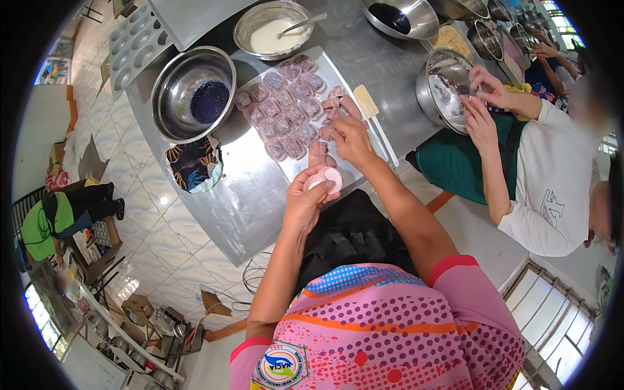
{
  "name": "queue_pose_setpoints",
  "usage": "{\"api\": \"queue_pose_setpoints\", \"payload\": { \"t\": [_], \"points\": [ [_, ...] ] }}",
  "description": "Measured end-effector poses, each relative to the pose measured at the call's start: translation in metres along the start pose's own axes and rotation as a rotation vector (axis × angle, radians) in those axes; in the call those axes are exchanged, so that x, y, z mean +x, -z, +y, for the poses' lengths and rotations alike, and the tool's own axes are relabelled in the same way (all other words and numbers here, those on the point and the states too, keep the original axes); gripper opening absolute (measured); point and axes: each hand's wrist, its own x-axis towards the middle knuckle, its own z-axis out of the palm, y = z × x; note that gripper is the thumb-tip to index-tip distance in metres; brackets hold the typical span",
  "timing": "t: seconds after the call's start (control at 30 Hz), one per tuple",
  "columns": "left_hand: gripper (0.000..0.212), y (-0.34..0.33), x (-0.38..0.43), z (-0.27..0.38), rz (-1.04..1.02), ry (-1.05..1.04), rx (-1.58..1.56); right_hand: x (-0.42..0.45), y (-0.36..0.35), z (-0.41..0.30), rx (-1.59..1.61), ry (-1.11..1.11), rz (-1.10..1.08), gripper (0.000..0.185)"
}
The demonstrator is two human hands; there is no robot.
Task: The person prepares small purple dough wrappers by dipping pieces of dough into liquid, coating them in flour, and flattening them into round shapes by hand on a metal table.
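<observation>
My left hand holds a pink fluted paper baking cup near the tray's front edge. Just beyond it, my right hand reaches down among loose purplish-brown pieces, its fingertips bent at one of them. Whether a piece is pinched there is hidden by the fingers. Both hands are over a white tray. Rows of small dark purple sweets in paper cups fill the tray's left part. A cream-coloured spatula with a pale handle lies along the tray's right side.
Left of the tray stands a steel bowl with dark purple residue, beside a patterned cloth. Behind is a bowl of white mixture with a spoon. A co-worker's hands are at another steel bowl on the right.
</observation>
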Motion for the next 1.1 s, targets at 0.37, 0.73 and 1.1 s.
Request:
{"api": "queue_pose_setpoints", "payload": {
  "t": [0.37, 0.73, 1.1],
  "points": [
    [0.038, -0.018, -0.001, -0.016, 0.064, -0.062, -0.054, 0.015, 0.028, -0.031, 0.181, -0.300, -0.148, 0.012],
    [0.036, -0.040, -0.001, -0.037, 0.123, -0.153, -0.150, 0.015, 0.021, -0.005, 0.108, -0.037, -0.079, 0.012],
    [0.038, -0.047, -0.004, -0.053, 0.203, -0.246, -0.221, 0.017, 0.025, 0.000, 0.050, 0.004, -0.201, 0.023]
  ]
}}
